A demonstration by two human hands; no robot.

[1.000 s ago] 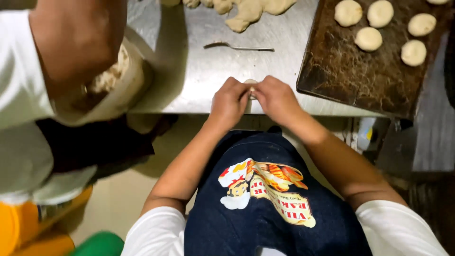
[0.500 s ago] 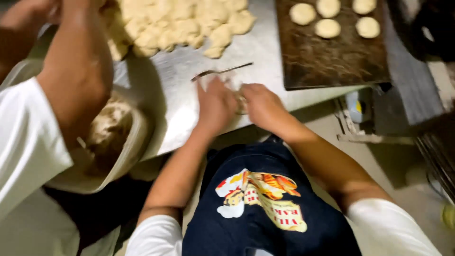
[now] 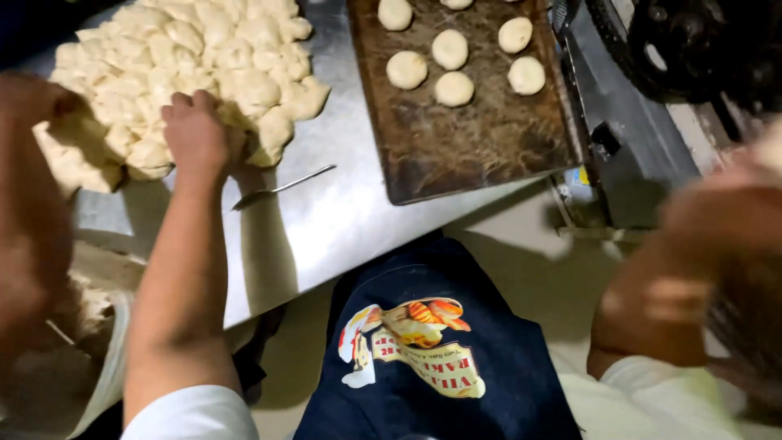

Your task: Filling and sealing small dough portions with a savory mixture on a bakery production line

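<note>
A big pile of cut dough pieces (image 3: 187, 57) lies on the steel table (image 3: 342, 220) at the upper left. My left hand (image 3: 195, 134) rests on the pile's near edge, fingers curled into the dough. My right hand (image 3: 721, 216) is raised close to the camera at the right, blurred, so I cannot make out its fingers. A dark baking tray (image 3: 481, 155) at the top middle holds several round dough balls (image 3: 452, 88). A thin metal blade (image 3: 281, 189) lies on the table just right of my left wrist.
Another person's arm (image 3: 32, 228) reaches in at the left edge, above a pale bowl (image 3: 102, 367) with dough scraps. A dark machine (image 3: 676, 57) stands at the upper right. My dark apron with a printed picture (image 3: 415, 346) fills the bottom middle.
My hands, together at the table edge before, have parted. The left reached forward onto the dough pile; the right lifted up toward the camera. The view has swung left.
</note>
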